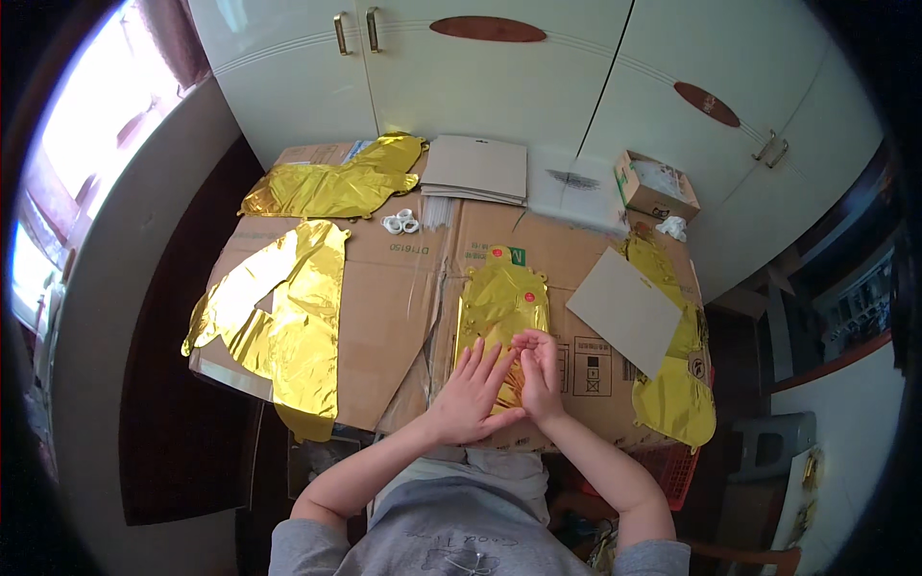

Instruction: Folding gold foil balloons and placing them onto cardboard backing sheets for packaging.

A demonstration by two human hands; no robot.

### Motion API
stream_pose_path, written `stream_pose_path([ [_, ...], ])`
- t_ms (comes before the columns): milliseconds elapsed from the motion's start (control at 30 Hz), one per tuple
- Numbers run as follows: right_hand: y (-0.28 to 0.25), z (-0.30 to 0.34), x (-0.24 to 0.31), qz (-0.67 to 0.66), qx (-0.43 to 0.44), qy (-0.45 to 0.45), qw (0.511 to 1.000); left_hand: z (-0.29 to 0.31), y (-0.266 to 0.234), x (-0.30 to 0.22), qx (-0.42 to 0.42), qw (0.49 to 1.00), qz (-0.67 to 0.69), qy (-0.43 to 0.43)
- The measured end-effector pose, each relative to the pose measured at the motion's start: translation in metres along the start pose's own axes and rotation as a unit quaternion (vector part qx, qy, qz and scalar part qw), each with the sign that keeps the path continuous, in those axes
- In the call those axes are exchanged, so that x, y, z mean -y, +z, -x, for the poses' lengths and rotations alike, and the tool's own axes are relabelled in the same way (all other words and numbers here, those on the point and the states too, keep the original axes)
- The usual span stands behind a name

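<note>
A folded gold foil balloon (504, 288) lies flat on the cardboard in front of me, with two small red round stickers near its upper part. My left hand (473, 396) rests over its lower half, palm down, fingers stretched out and slightly apart. Beside it, my right hand (541, 379) stands on its edge against the foil, its fingers loosely bent and the thumb apart from them. Both hands nearly meet at the wrist side and hide part of the balloon. To the right, a grey-white card (626, 312) lies over another gold foil balloon (677, 398).
Flattened cardboard (384, 288) covers the table. Gold foil balloons lie at the left (312, 326) and far left (327, 187). At the back are stacked grey cards (475, 168), white tape rolls (400, 223) and a small open box (663, 187). White cabinets (499, 86) stand behind.
</note>
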State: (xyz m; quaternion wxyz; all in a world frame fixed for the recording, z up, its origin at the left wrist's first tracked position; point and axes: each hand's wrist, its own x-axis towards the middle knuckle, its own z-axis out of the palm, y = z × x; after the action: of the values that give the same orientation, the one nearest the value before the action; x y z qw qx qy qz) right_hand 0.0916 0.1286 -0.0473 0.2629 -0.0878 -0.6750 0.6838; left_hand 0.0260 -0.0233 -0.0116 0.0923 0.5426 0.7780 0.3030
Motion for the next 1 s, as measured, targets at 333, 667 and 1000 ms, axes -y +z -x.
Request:
stream_pose_path([
  [333,0.003,-0.001,0.000,0.004,0.002,-0.010,1.000,0.008,-0.077,0.054,0.060,0.988,0.117,-0.085],
  [667,0.002,0.001,0.001,0.043,0.033,-0.009,0.998,-0.038,-0.079,0.073,0.400,0.887,0.217,-0.081],
  [1000,0.003,0.002,0.004,0.079,0.020,-0.011,0.997,-0.063,-0.075,0.072,0.449,0.890,0.081,-0.017],
])
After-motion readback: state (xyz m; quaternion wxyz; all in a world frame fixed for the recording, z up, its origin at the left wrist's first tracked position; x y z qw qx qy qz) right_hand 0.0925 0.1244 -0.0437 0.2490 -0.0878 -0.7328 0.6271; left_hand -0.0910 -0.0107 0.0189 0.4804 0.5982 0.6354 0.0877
